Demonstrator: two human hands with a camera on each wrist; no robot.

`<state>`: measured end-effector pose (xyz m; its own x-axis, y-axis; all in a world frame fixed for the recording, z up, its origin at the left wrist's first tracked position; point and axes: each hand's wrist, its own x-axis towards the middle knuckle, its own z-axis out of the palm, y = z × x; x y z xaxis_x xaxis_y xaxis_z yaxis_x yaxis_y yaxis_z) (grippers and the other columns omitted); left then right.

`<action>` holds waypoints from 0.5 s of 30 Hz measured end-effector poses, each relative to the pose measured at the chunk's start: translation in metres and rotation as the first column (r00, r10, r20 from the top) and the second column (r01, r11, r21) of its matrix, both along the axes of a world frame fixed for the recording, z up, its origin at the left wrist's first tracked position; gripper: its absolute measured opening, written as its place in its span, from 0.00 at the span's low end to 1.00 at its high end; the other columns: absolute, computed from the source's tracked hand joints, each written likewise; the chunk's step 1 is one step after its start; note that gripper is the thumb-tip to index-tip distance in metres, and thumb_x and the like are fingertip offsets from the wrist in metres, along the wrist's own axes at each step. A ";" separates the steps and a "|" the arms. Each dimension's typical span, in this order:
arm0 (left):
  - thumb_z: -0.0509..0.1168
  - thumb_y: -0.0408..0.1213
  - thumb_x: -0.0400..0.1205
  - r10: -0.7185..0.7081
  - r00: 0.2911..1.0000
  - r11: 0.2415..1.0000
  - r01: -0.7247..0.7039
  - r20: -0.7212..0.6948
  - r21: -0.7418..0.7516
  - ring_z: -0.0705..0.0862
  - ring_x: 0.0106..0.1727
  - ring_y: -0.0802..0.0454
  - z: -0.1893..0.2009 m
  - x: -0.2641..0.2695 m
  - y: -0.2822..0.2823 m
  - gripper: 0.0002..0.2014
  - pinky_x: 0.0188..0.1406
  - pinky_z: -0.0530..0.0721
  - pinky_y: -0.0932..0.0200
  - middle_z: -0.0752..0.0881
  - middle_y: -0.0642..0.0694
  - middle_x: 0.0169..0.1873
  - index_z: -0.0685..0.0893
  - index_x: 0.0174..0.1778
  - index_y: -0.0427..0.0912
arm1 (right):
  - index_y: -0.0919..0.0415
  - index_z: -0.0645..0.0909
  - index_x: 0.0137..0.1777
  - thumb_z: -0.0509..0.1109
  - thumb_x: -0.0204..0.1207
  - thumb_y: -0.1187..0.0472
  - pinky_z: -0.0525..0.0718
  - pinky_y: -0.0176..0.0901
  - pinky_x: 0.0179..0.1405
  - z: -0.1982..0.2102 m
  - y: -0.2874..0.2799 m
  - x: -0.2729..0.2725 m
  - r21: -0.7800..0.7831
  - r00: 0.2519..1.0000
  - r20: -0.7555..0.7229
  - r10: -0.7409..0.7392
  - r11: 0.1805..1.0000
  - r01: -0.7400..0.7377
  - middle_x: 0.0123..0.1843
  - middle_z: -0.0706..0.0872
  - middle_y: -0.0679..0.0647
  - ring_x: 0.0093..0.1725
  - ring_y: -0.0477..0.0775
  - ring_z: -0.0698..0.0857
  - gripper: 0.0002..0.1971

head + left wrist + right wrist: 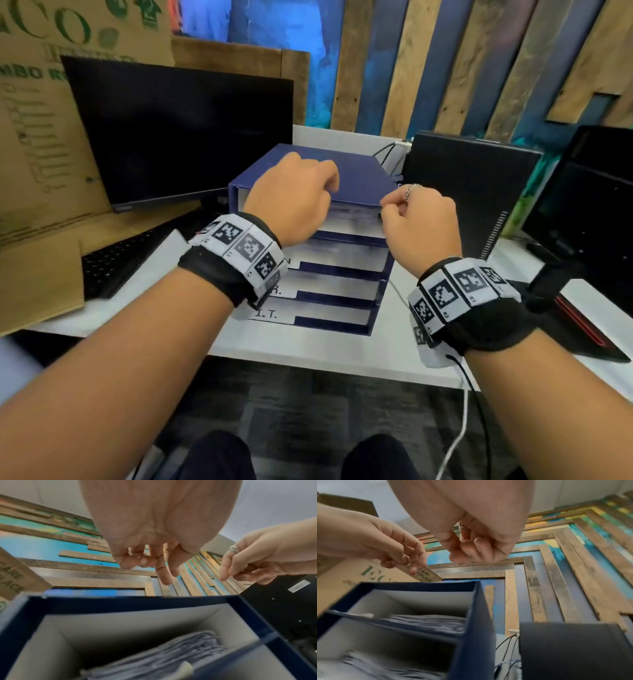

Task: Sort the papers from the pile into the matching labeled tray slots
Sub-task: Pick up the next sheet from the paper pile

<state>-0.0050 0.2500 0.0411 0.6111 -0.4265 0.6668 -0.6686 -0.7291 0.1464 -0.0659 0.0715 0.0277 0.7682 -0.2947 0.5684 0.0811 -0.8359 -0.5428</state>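
**A:** Where do the papers sit?

**B:** Inside the dark blue stepped cardboard tray [356,185] on the white desk [329,349]. The left wrist view shows a blurred grey stack of sheets [171,654] lying flat in the top slot, and the right wrist view shows a second stack [388,665] in the slot below. The stack's long axis seems to run from the open front back into the slot, though blur makes that hard to confirm.

**B:** The tray's open slots face the person, its length running away toward the plank wall. White label strips line the front edges; the lowest one [270,316] reads "I.T."

**A:** And the hands?

**B:** The left hand [291,200] hovers above the top slot's front lip, fingers loosely curled and hanging down, holding nothing. The right hand [419,224], with a silver ring [409,190] on one finger, hangs at the tray's right front corner. Its fingers are curled in with the thumb close against them, and no paper shows between them. Both hands are apart from the tray.

**A:** Around it?

**B:** A black monitor [178,133] stands left, a black keyboard [130,257] before it, and a brown printed cardboard box [44,130] beside that. A black computer case [469,185] stands just right of the tray.
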 end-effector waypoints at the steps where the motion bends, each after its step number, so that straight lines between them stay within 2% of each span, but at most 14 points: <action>1: 0.55 0.37 0.79 0.003 1.000 1.000 -0.003 0.000 0.017 0.77 0.54 0.41 0.009 0.007 0.002 0.15 0.50 0.82 0.41 0.87 0.48 0.47 0.82 0.56 0.48 | 0.52 0.87 0.50 0.63 0.82 0.58 0.84 0.46 0.50 0.009 -0.006 -0.001 -0.077 0.998 0.025 -0.051 0.996 0.052 0.44 0.89 0.50 0.46 0.56 0.86 0.10; 3: 0.54 0.41 0.81 0.044 0.999 0.993 -0.041 -0.021 0.114 0.76 0.59 0.41 0.025 0.023 0.004 0.17 0.55 0.81 0.41 0.87 0.49 0.55 0.80 0.64 0.52 | 0.54 0.87 0.56 0.63 0.84 0.57 0.81 0.45 0.48 0.021 -0.017 0.004 -0.191 0.992 0.066 -0.110 0.974 0.120 0.48 0.88 0.52 0.47 0.56 0.84 0.11; 5: 0.55 0.47 0.85 0.097 0.993 0.966 -0.078 -0.065 0.247 0.77 0.64 0.41 0.034 0.043 0.003 0.17 0.58 0.80 0.43 0.86 0.49 0.60 0.78 0.69 0.55 | 0.55 0.88 0.58 0.62 0.85 0.55 0.79 0.44 0.46 0.024 -0.031 0.017 -0.244 0.994 0.048 -0.093 0.964 0.103 0.52 0.89 0.54 0.48 0.57 0.85 0.13; 7: 0.55 0.51 0.87 0.131 0.979 0.926 -0.063 -0.159 0.373 0.80 0.67 0.42 0.039 0.065 0.005 0.18 0.63 0.79 0.46 0.85 0.49 0.63 0.76 0.73 0.57 | 0.56 0.87 0.61 0.60 0.87 0.53 0.77 0.43 0.48 0.023 -0.045 0.036 -0.246 0.998 -0.067 -0.021 0.969 0.004 0.55 0.89 0.56 0.49 0.56 0.85 0.15; 9: 0.55 0.53 0.88 0.168 0.947 0.881 -0.020 -0.275 0.472 0.79 0.70 0.45 0.045 0.085 0.006 0.21 0.71 0.73 0.53 0.82 0.50 0.70 0.74 0.77 0.57 | 0.54 0.83 0.71 0.60 0.87 0.50 0.77 0.43 0.56 0.025 -0.056 0.054 -0.225 0.976 -0.212 0.042 0.970 -0.091 0.64 0.88 0.55 0.59 0.56 0.85 0.18; 11: 0.53 0.55 0.88 0.217 0.901 0.841 0.022 -0.375 0.541 0.72 0.77 0.49 0.050 0.099 0.006 0.23 0.77 0.63 0.58 0.74 0.53 0.78 0.69 0.81 0.60 | 0.52 0.73 0.81 0.61 0.87 0.48 0.73 0.44 0.69 0.029 -0.061 0.069 -0.221 0.939 -0.332 0.086 0.961 -0.166 0.77 0.80 0.54 0.72 0.56 0.79 0.23; 12: 0.52 0.56 0.88 0.222 0.877 0.826 0.063 -0.426 0.561 0.68 0.81 0.51 0.053 0.101 0.005 0.24 0.79 0.59 0.59 0.69 0.54 0.81 0.65 0.82 0.62 | 0.51 0.69 0.83 0.60 0.88 0.48 0.68 0.43 0.75 0.030 -0.063 0.074 -0.221 0.911 -0.395 0.120 0.950 -0.221 0.83 0.73 0.51 0.78 0.54 0.74 0.25; 13: 0.50 0.57 0.88 0.223 0.857 0.808 0.104 -0.464 0.580 0.64 0.83 0.52 0.053 0.104 0.005 0.25 0.81 0.55 0.60 0.64 0.56 0.83 0.60 0.83 0.64 | 0.50 0.66 0.85 0.58 0.89 0.47 0.62 0.41 0.79 0.029 -0.066 0.081 -0.205 0.876 -0.455 0.161 0.938 -0.279 0.86 0.66 0.48 0.83 0.52 0.68 0.26; 15: 0.45 0.62 0.86 0.230 0.845 0.754 0.158 -0.483 0.637 0.58 0.85 0.51 0.055 0.106 0.007 0.27 0.83 0.49 0.58 0.54 0.60 0.85 0.51 0.83 0.70 | 0.46 0.59 0.88 0.55 0.89 0.45 0.52 0.35 0.79 0.027 -0.075 0.085 -0.134 0.812 -0.531 0.240 0.923 -0.361 0.88 0.56 0.40 0.86 0.45 0.58 0.28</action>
